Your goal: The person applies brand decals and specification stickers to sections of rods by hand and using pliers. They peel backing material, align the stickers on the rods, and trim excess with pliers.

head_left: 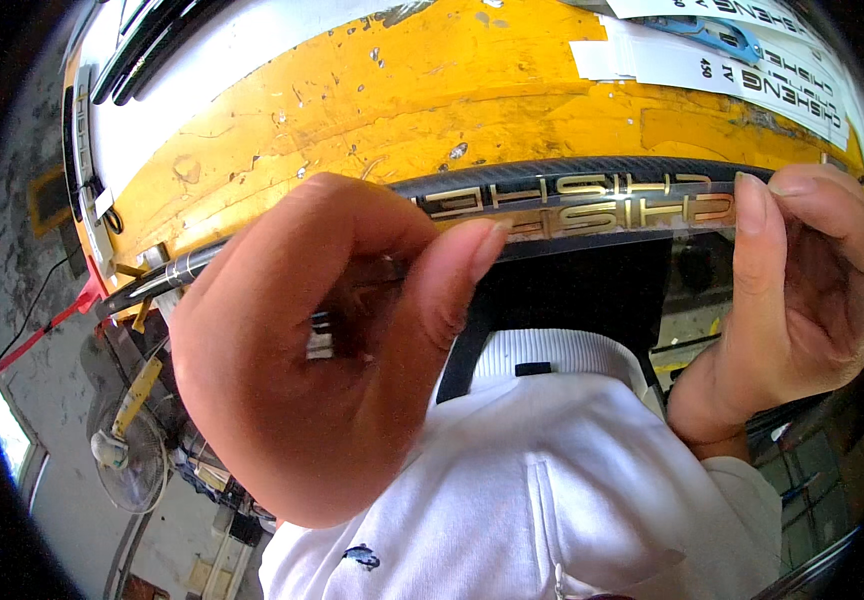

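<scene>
Holding a thin black rod with gold lettering (592, 200) level before the scratched yellow workbench (372, 90), I pinch it from both ends. My left hand (312, 350) clamps it between thumb and curled fingers; my right hand (802, 290) nips it by fingertips. Steady, even tension should prevent bending.

I see thin black rod (552, 200) with gold letters, stretched across middle. Left hand (322, 350) big and close, thumb and fingers pinched round rod. Right hand (802, 300) pinches rod near other end. Behind rod, scratched yellow table (372, 90) with white paper strips (732, 60). White jacket (552, 480) below hands. Fan (127, 450) low on left.
</scene>
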A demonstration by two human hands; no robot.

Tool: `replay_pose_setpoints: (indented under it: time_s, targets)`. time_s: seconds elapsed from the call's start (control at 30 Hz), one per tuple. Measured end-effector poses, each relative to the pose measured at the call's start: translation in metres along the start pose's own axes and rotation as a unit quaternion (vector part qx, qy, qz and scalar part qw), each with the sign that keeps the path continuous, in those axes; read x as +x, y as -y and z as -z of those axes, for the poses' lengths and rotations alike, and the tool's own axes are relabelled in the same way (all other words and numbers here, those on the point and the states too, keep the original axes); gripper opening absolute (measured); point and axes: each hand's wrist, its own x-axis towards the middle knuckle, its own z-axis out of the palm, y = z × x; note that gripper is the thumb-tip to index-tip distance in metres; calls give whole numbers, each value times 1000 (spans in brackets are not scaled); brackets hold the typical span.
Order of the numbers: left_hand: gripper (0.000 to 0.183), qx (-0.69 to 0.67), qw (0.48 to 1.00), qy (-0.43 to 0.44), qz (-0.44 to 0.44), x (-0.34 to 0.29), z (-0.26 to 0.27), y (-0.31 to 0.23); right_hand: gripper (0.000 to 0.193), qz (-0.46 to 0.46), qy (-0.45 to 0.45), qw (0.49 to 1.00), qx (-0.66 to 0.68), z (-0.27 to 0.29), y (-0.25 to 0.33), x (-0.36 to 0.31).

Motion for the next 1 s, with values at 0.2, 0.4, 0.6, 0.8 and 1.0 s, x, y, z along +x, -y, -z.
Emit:
replay_pose_setpoints:
  time_s: [0.2, 0.4, 0.6, 0.8, 1.0]
  targets:
    - [16, -3, 1000, -12, -29, 3, -10, 2, 26, 34, -33, 999, 4, -3, -11, -2]
    - [16, -22, 999, -12, -26, 7, -12, 3, 27, 55, -10, 998, -32, -1, -15, -2]
    - [17, -26, 999, -25, -8, 5, -16, 2, 27, 81, 45, 994, -63, 6, -17, 3]
    - [18, -16, 999, -27, -25, 3, -13, 3, 30, 114, 41, 992, -46, 5, -21, 1]
    - [19, -28, 999, -28, -21, 5, -14, 3, 33, 84, 65, 993, -51, 8, -16, 1]
